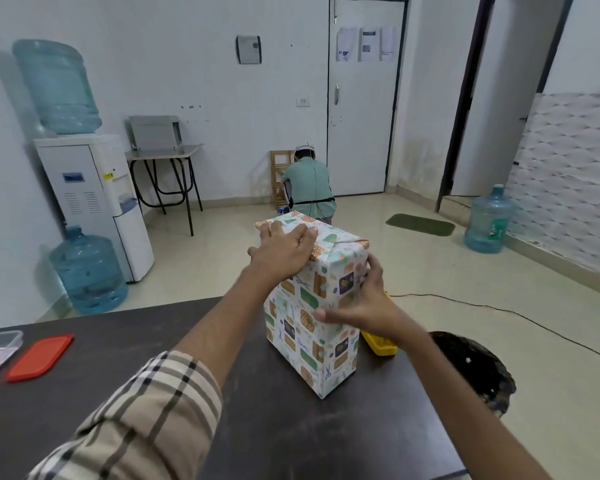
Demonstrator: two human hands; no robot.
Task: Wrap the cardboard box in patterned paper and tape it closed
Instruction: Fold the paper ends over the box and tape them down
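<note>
The cardboard box (312,327) stands on end near the tabletop's (153,341) far right corner, fully covered in patterned paper (342,271), with the top flaps folded to a point. My guess is it's light and fairly stiff, but the paper looks slick and would crease or tear at the corners, so I'd take it by two opposite flat faces, not the folds. The left hand (284,251) lies flat on top, fingers spread, pressing the flaps down. The right hand (364,306) is pressed open against the right side, thumb on the near face, not clamped. As for writing, the paper's print shows scissors and blocks but no words I can make out, and the sheets on the door (366,43) and the water cooler (94,202) label are too small to read.
</note>
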